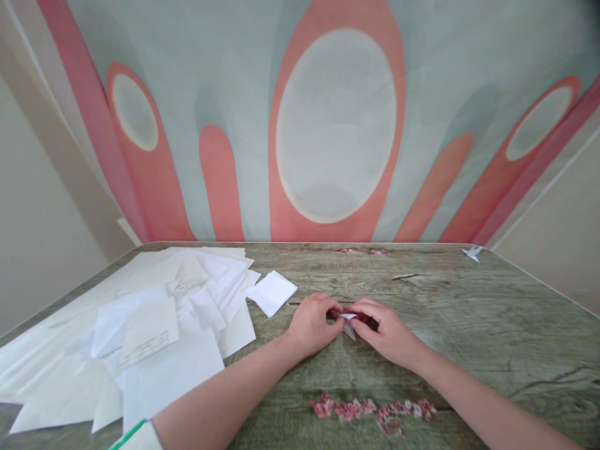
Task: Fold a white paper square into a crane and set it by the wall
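The left hand (315, 322) and right hand (382, 328) pinch a small paper (349, 329), seemingly part-folded, over the table (478, 319); one folded shape (472, 252) sits far right; square sheets (273, 292) lie flat, seemingly unfolded.

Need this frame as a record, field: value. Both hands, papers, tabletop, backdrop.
left hand: fingers on the small folded white paper
right hand: fingers on the same paper, from its right
pile of white sheets: left side, overlapping; two bear lines of marks
small square papers: between pile and left hand, slightly fanned
white folded piece: far right corner
tabletop: wood-grain look, pink flower patches
backdrop: grey-green, coral shapes, pale ovals
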Demonstrator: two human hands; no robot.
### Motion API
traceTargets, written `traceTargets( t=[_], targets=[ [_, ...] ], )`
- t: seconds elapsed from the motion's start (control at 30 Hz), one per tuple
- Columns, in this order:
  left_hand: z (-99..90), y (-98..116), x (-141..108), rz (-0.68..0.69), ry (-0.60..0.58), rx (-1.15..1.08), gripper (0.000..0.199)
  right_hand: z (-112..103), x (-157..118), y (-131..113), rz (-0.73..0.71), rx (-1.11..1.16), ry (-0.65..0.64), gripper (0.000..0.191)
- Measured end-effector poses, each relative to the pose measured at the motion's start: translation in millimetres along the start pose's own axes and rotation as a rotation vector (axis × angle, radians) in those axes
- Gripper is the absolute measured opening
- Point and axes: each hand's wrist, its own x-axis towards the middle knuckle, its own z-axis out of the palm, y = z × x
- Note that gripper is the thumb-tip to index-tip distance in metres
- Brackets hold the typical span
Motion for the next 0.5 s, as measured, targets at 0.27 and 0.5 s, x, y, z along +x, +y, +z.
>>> traceTargets(
  t=[0.27,0.5],
  targets=[
    [-1.3,0.0,0.1,-0.009,-0.011,-0.023,0.011,5.0,0.3,-2.8,0.013,-0.017,0.023,0.019],
    [-1.4,-0.4,-1.1,0.013,-0.008,-0.02,0.011,6.7,1.2,2.4,0.031,0.006,0.016,0.018]
  ],
)
